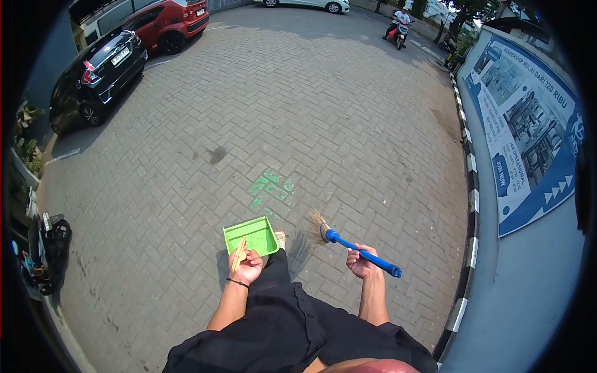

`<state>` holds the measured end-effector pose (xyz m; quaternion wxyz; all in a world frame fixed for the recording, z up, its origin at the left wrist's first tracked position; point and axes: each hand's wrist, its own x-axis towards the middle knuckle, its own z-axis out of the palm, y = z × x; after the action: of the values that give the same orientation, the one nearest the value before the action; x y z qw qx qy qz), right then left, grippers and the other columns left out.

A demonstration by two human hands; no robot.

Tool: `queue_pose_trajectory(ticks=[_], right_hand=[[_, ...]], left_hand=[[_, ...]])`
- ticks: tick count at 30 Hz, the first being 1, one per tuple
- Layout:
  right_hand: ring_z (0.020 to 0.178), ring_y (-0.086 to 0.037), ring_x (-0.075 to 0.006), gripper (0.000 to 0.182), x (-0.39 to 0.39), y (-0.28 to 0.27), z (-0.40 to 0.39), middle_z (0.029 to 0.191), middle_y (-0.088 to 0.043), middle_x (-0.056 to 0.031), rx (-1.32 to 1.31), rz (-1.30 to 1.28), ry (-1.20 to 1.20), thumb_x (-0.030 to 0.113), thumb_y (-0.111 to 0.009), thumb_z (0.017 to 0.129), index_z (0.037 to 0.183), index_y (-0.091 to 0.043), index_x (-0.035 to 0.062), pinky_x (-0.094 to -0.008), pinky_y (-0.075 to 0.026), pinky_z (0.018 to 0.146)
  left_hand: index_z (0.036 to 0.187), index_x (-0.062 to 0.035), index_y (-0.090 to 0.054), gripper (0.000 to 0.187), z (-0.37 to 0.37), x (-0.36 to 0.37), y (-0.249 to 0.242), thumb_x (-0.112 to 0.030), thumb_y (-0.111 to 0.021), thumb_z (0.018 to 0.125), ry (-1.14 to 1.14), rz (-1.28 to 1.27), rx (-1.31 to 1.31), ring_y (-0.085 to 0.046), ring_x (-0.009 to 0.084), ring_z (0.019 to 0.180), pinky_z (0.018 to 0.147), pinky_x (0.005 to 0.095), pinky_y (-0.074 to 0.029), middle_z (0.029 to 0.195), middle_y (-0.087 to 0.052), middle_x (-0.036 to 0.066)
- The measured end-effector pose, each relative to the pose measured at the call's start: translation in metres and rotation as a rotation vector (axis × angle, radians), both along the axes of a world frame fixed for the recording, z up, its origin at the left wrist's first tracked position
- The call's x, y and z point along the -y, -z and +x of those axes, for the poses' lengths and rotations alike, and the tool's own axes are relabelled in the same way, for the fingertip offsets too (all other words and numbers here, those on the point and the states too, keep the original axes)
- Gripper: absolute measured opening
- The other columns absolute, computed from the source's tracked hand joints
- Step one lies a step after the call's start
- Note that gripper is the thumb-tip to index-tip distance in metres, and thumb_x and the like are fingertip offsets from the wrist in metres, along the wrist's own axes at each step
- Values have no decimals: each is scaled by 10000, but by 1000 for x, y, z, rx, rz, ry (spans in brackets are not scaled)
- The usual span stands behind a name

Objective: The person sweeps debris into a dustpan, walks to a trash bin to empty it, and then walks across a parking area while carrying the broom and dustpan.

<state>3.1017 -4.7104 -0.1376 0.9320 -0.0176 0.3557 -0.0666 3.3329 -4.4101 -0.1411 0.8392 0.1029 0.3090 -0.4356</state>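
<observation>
My left hand (249, 267) is closed around the pale yellow handle of a green dustpan (260, 234). The pan hangs in front of my legs with its inside facing up, and no litter can be made out in it. In my right hand (360, 264) is a short hand broom (349, 243), gripped by its blue handle. Its straw bristles point forward and left, to the right of the dustpan. Whether the bristles touch the ground is hard to tell. One shoe (280, 239) shows beside the pan.
Grey paving blocks (348, 143) carry green paint marks (272, 185) ahead. A black car (99, 74) and a red car (168, 25) stand at left, a motorbike (46, 252) nearer. A rider on a motorbike (400, 31) is far right. A black-and-white kerb (474, 202) borders the bannered wall (528, 261).
</observation>
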Motion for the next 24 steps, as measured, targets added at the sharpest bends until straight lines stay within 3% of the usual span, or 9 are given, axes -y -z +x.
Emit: queue_pose_trajectory(ticks=[5,11,15,17,18,19,21,24], right_hand=[[462,-407,-92,275,112,-8,111,528,-433,6,-13,-52,66,186,-541,806,868,-503,-79,-241,-354,478],[464,-424,-93,297,263,-31,247,532,-463,5,-131,-40,163,215,-562,793,830,-508,-74,-240,-353,467],[444,-430,-98,241,365,22,334,527,-474,-1,-280,25,243,188,-565,730,754,-517,-47,-237,-355,459],[429,-401,-108,168,420,51,386,524,-445,-20,-345,90,255,159,-554,695,630,-446,47,-241,-343,445],[418,-392,-106,144,455,70,415,523,-423,-8,-326,69,206,158,-528,714,651,-439,65,-243,-333,434],[407,-383,-104,120,489,86,440,523,-401,4,-321,55,154,157,-503,734,672,-431,83,-246,-323,423],[405,-351,-97,121,566,86,505,517,-367,6,-340,104,142,158,-485,755,670,-422,99,-244,-302,407],[414,-341,-104,186,675,44,609,507,-338,5,-305,96,148,165,-484,748,611,-377,98,-251,-261,415]], left_hand=[[615,-87,-453,163,167,155,-12,-153,-489,759,39,109,-22,-412,114,456,440,254,-343,515,-420,4],[552,-78,-458,160,328,344,-44,-129,-486,701,191,106,-21,-407,122,452,445,254,-348,501,-427,24],[571,-72,-469,160,435,457,-18,-152,-484,709,201,114,-62,-417,128,449,445,253,-350,510,-441,24],[594,-75,-482,167,490,505,8,-173,-495,728,129,119,-77,-439,123,465,454,247,-357,519,-455,18],[664,-82,-514,199,520,529,24,-204,-491,819,116,84,-8,-475,115,518,475,253,-360,574,-494,4],[670,-83,-520,189,542,557,24,-196,-486,818,55,36,-62,-492,112,532,481,249,-365,582,-511,3],[668,-83,-519,188,587,620,19,-196,-481,814,8,37,-52,-493,109,529,484,246,-369,585,-526,-4],[649,-85,-502,192,652,719,-22,-187,-494,811,25,39,-35,-503,108,551,495,246,-366,580,-514,-3]])
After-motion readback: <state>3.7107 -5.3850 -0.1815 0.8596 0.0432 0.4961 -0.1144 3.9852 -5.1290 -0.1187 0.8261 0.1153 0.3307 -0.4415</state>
